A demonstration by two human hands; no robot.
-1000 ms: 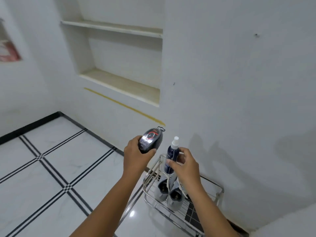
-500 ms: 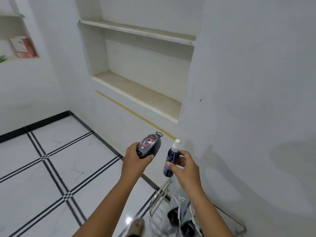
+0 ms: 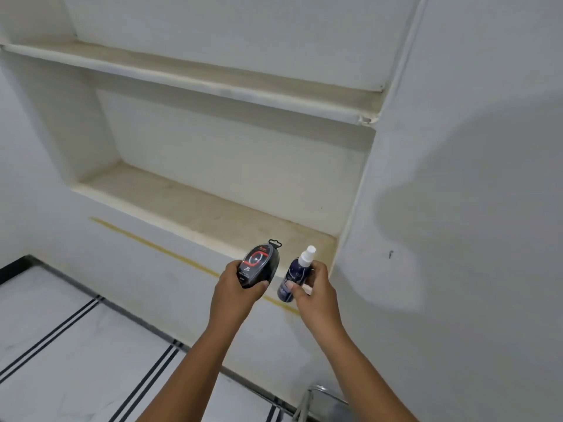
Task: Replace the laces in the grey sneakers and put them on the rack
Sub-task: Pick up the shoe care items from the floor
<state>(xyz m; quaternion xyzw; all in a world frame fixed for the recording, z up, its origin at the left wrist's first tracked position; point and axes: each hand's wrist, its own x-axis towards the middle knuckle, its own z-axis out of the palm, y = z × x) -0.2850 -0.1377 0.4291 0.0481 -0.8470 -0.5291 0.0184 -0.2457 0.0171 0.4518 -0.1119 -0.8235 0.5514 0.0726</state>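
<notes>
My left hand (image 3: pixel 233 292) grips a black oval shoe-shine case (image 3: pixel 259 266) with a red ring on its lid. A dark blue spray bottle (image 3: pixel 294 277) with a white nozzle is held upright by my right hand (image 3: pixel 315 295). Both are raised in front of the lower wall niche. Only a corner of the metal shoe rack (image 3: pixel 320 394) shows at the bottom edge. The grey sneakers are out of view.
A recessed wall niche holds a lower shelf (image 3: pixel 207 214) and an upper shelf (image 3: pixel 195 80), both bare. A yellow tape line (image 3: pixel 158 246) runs along the wall under the niche. White floor tiles (image 3: pixel 76 345) with black stripes lie at lower left.
The view has risen and closed in on the niche. Rack and sneakers have dropped almost out of frame. Both hands have lifted the case and the bottle toward the lower shelf.
</notes>
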